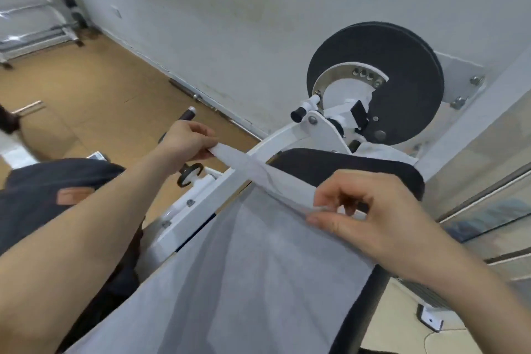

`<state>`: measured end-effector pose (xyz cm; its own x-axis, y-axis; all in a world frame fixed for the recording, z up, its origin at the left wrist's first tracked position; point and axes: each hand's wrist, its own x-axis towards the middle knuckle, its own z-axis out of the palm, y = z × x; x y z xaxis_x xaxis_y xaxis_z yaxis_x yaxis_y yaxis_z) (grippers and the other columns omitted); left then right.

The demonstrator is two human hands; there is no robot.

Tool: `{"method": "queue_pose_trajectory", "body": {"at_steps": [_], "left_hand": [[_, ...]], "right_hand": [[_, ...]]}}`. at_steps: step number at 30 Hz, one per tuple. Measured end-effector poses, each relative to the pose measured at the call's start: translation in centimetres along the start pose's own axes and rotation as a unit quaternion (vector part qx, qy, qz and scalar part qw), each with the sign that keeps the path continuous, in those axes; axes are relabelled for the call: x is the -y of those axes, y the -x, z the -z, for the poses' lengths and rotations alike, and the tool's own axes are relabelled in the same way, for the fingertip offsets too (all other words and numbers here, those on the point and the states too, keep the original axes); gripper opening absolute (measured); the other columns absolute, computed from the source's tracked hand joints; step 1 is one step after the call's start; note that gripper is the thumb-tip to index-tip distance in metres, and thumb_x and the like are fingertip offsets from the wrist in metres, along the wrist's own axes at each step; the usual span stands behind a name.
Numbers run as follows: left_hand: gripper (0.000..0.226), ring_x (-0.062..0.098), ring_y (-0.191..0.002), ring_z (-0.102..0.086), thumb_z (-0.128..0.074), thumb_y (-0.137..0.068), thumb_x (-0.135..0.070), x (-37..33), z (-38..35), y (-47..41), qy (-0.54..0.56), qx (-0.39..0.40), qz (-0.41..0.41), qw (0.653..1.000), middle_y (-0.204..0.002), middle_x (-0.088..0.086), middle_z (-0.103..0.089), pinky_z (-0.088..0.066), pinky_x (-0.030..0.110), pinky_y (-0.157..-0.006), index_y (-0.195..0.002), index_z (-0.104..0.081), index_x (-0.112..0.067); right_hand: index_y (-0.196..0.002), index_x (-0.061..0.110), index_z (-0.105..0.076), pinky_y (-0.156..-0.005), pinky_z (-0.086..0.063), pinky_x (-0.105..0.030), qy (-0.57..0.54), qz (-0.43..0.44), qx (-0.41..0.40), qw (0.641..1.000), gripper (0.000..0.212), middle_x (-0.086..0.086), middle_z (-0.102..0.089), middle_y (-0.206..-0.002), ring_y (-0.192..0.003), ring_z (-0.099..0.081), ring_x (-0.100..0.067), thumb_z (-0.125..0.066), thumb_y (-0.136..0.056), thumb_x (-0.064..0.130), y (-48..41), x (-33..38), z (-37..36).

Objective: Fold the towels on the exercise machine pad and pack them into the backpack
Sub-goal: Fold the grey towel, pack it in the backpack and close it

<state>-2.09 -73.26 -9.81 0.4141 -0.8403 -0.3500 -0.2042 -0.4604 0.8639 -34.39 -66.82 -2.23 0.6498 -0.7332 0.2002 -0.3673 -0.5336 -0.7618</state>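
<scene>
A thin white towel [244, 267] hangs stretched between my two hands over the black pad [339, 167] of the exercise machine. My left hand [184, 141] pinches one top corner at the left, above the white machine frame. My right hand [370, 215] pinches the other top corner near the middle of the pad. The towel's upper edge runs taut between them and its body drapes down toward me, hiding most of the pad. Another white towel [385, 152] lies bunched at the pad's far end. A dark backpack [54, 187] with a brown patch sits at the left.
The white machine frame [201, 204] runs diagonally under the towel, with a black round disc [402, 66] at its far end against the white wall. Wooden floor lies to the left, with a metal rack [37, 14] at the far left. Glass panels stand on the right.
</scene>
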Motion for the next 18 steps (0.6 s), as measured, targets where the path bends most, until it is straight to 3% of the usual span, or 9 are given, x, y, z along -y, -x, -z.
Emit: {"method": "queue_pose_trajectory", "body": {"at_steps": [4,7,13,18], "left_hand": [[0.008,0.013,-0.061,-0.064,-0.066,-0.087,-0.001,4.8,4.3,3.7,-0.191,0.015,0.041,0.981,-0.077,0.007,-0.067,-0.052,0.016,-0.048,-0.085,-0.071,-0.007],[0.011,0.011,-0.057,-0.067,-0.065,-0.086,-0.006,7.7,6.5,6.5,-0.302,0.071,0.097,0.946,-0.077,0.006,-0.070,-0.051,0.019,-0.051,-0.086,-0.072,-0.014],[0.018,0.015,-0.062,-0.070,-0.066,-0.088,-0.002,10.6,9.7,11.2,-0.380,0.155,0.176,0.895,-0.087,0.006,-0.069,-0.058,0.020,-0.056,-0.104,-0.073,-0.009],[0.009,0.018,-0.070,-0.073,-0.068,-0.087,-0.003,12.7,11.4,13.5,-0.405,0.165,0.231,0.869,-0.091,0.014,-0.072,-0.056,0.019,-0.053,-0.095,-0.071,-0.003]], "right_hand": [[-0.075,0.032,-0.059,-0.064,-0.037,-0.007,0.020,0.062,0.109,0.992,0.014,0.015,-0.057,-0.073,-0.071,-0.055,-0.002,-0.072,-0.080,0.033,2.0,1.6,-4.9],[-0.077,0.034,-0.056,-0.064,-0.036,-0.007,0.013,0.105,0.169,0.980,0.013,0.016,-0.054,-0.074,-0.070,-0.052,0.001,-0.066,-0.083,0.040,3.7,3.0,-7.7],[-0.078,0.035,-0.054,-0.059,-0.036,-0.004,0.004,0.205,0.236,0.950,0.012,0.018,-0.050,-0.073,-0.063,-0.047,0.006,-0.062,-0.083,0.043,6.0,6.4,-11.9],[-0.077,0.036,-0.053,-0.057,-0.037,-0.003,0.007,0.241,0.266,0.933,0.014,0.020,-0.049,-0.075,-0.064,-0.047,0.009,-0.061,-0.081,0.047,7.6,8.8,-13.9]]}}
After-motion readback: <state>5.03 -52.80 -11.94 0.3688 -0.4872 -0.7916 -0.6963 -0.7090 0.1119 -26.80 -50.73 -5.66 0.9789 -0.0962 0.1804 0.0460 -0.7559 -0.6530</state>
